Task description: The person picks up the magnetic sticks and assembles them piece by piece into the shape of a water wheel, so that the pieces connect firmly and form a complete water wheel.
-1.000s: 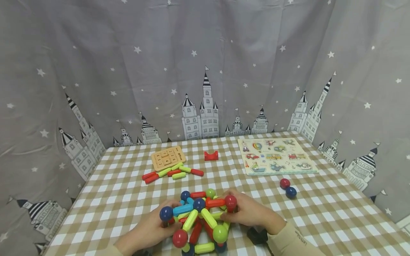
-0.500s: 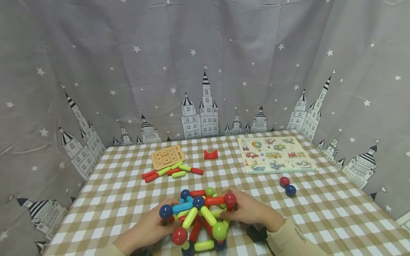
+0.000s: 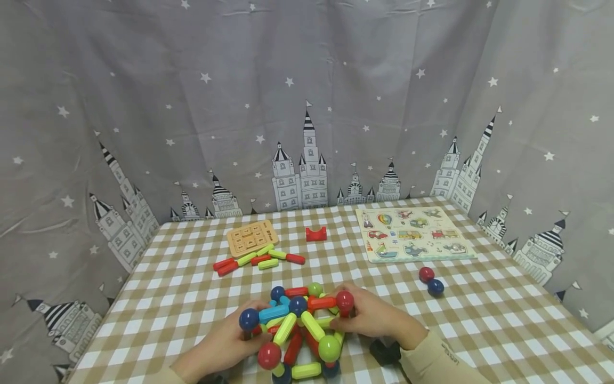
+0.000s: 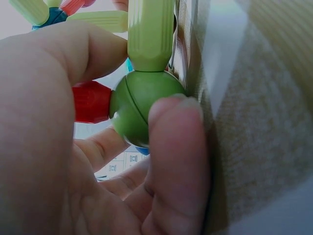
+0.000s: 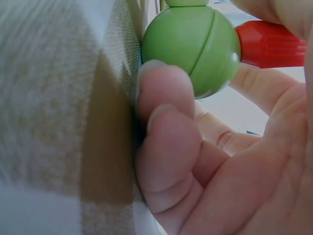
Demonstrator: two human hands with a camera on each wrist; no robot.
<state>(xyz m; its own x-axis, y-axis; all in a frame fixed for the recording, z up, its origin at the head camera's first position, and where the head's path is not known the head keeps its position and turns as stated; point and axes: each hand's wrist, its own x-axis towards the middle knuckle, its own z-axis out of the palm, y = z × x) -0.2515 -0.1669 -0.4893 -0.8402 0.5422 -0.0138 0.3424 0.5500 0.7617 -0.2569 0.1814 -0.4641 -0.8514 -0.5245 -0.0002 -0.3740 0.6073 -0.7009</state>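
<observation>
A structure of magnetic building sticks and balls stands at the front of the table, made of red, yellow-green and light blue sticks with dark blue, red and green balls. My left hand grips its left side, and my right hand grips its right side. Close up in the left wrist view, fingers curl about a green ball low by the cloth, with a red stick joined to it. Another green ball sits at my right fingertips. Parts of both hands are hidden behind the structure.
Loose red and yellow-green sticks lie near a wooden number puzzle. A red arched block stands farther back. At right are a picture puzzle board, a red ball and a blue ball. A grey curtain hangs behind the table.
</observation>
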